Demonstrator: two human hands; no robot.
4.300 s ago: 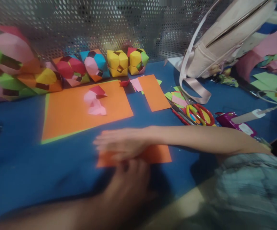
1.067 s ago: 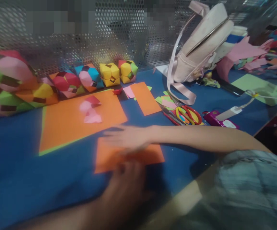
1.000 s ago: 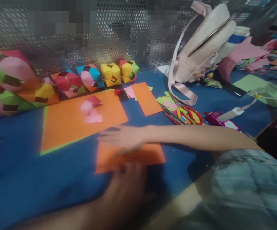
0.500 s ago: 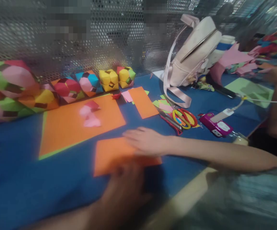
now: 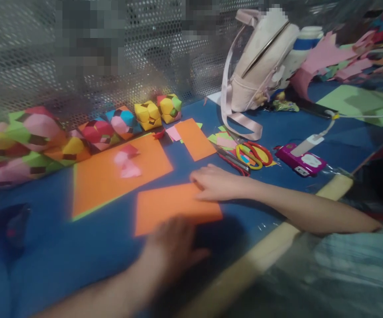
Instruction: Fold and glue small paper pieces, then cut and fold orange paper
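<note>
A folded orange sheet of paper (image 5: 168,203) lies flat on the blue table in front of me. My right hand (image 5: 218,183) rests on its upper right corner, fingers bent a little and thumb apart on the paper. At the lower edge of the sheet is my left hand (image 5: 174,247), blurred, with its thumb stretched out to the right; its fingertips touch or hover over the paper, I cannot tell which. Behind lies a larger orange sheet (image 5: 145,163) over a green one, bearing small pink and red folded pieces (image 5: 128,163).
Folded paper balls (image 5: 148,115) line the perforated metal wall. A smaller orange sheet (image 5: 196,139), scissors (image 5: 249,155), a cutter (image 5: 233,160) and a purple power adapter (image 5: 300,160) lie to the right. Behind them stand a pale backpack (image 5: 257,70) and a bottle (image 5: 307,39).
My right hand has slid right toward the paper's corner, its fingers more bent. My left hand has shifted slightly, uncovering more of the sheet's lower edge. The camera view has moved a little.
</note>
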